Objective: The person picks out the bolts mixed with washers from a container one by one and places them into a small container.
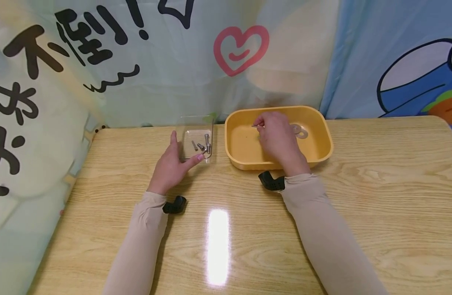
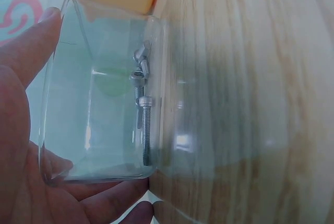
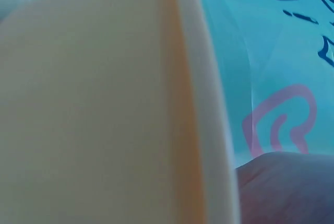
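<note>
My left hand [image 1: 170, 168] grips a clear plastic box [image 1: 187, 123] from its left side, thumb along the near rim and fingers around the far side. Several socket-head screws [image 2: 146, 135] lie in the bottom of the box. My right hand [image 1: 279, 137] reaches over the rim into a yellow bin [image 1: 244, 155]. Between its thumb and index finger it pinches a thin metal screw [image 1: 254, 125], mostly hidden by the fingertips. Flat round washers [image 1: 302, 134] lie in the bin just right of that hand. The bin wall [image 3: 104, 104] blocks most of the right wrist view.
The box and bin stand side by side at the back of a wooden table [image 1: 248, 225], a narrow gap between them. A printed curtain [image 1: 167, 78] hangs right behind the table's far edge. Each wrist wears a black camera mount [image 1: 272, 181].
</note>
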`<action>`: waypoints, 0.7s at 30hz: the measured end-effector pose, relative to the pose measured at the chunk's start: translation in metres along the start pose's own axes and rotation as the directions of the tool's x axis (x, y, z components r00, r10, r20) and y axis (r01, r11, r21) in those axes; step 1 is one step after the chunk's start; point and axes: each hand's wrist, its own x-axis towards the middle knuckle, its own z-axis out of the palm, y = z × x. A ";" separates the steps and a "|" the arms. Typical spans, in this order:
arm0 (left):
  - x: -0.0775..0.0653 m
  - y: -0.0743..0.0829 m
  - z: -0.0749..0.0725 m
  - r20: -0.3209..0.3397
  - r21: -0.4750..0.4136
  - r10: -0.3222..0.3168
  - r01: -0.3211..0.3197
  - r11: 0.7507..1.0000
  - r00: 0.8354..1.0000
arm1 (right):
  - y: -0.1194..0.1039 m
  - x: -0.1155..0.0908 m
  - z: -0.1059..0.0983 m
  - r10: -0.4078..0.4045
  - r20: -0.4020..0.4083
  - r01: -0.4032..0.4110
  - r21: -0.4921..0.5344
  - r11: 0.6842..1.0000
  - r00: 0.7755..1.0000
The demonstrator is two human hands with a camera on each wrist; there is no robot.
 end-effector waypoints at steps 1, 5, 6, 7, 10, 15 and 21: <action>0.000 0.000 0.000 0.001 0.000 0.000 0.000 1.000 1.000 | -0.001 0.000 0.001 -0.010 0.001 0.010 -0.001 1.000 1.000; -0.001 -0.001 0.000 0.000 -0.002 0.001 -0.001 1.000 1.000 | -0.007 -0.001 0.006 -0.039 -0.003 0.039 0.009 0.999 0.999; -0.001 -0.001 0.000 -0.002 -0.002 0.002 -0.002 1.000 1.000 | -0.008 -0.002 0.007 -0.046 -0.006 0.046 0.014 0.999 0.999; -0.001 -0.001 0.000 -0.003 -0.001 0.003 -0.003 1.000 1.000 | -0.010 -0.002 0.008 -0.053 -0.012 0.053 0.018 0.998 0.999; -0.001 0.000 0.000 -0.004 -0.002 0.004 -0.004 1.000 1.000 | -0.013 -0.003 0.011 -0.069 -0.025 0.070 0.032 0.997 0.997; -0.001 0.001 0.000 -0.003 0.000 0.003 -0.003 1.000 1.000 | -0.019 -0.005 0.014 -0.085 -0.043 0.087 0.041 0.995 0.995; -0.001 0.002 -0.001 -0.001 0.013 -0.002 0.002 1.000 1.000 | -0.026 -0.005 0.019 -0.103 -0.055 0.106 0.057 0.993 0.993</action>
